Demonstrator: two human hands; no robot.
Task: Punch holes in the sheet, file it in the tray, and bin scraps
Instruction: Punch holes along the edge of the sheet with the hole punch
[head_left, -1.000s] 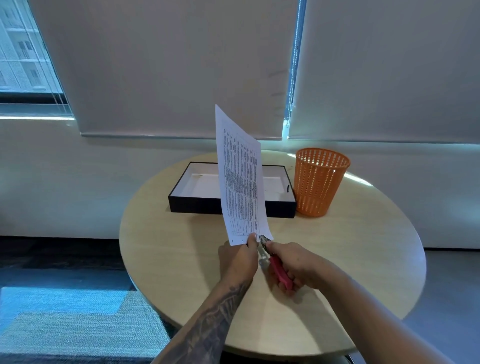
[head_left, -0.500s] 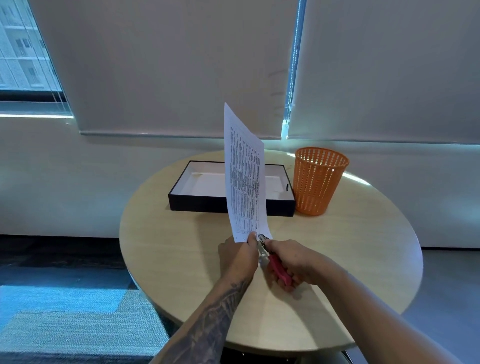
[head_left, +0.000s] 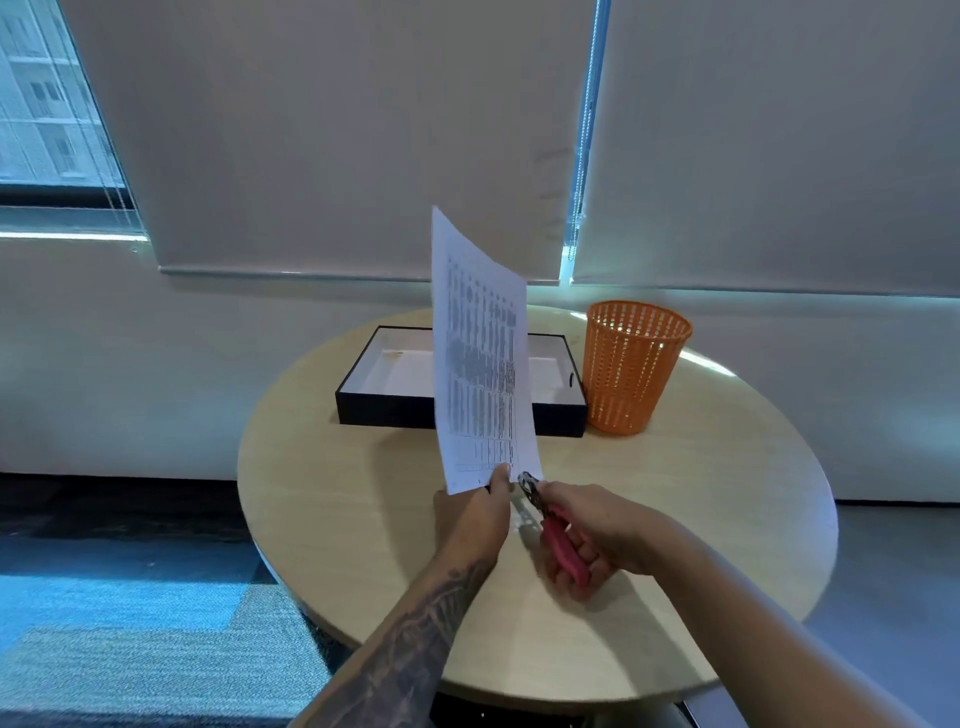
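I'm watching over the round worktop (head_left: 363, 519): black tray (head_left: 384, 410) at the far side, orange bin (head_left: 631, 374) just right of it, touching or nearly so. The sheet (head_left: 480, 364) is held upright above the worktop's near-middle, bottom edge pinched, the rest unsupported w/ a slight bow. Main risk, imo: that tall free span flops or twists when the punch (head_left: 545, 519) bites, so the hole lands off-line or tears the corner. Also, scraps would drop on the worktop or floor, since the bin is well apart from the punch. Pose: both forearms reach in from the near edge. Left hand (head_left: 475, 517) has thumb and fingers clamped on the sheet's bottom edge. Right hand (head_left: 597, 535) is wrapped shut round the red handles, metal head at the sheet's bottom right corner; can't tell if it's bitten through.
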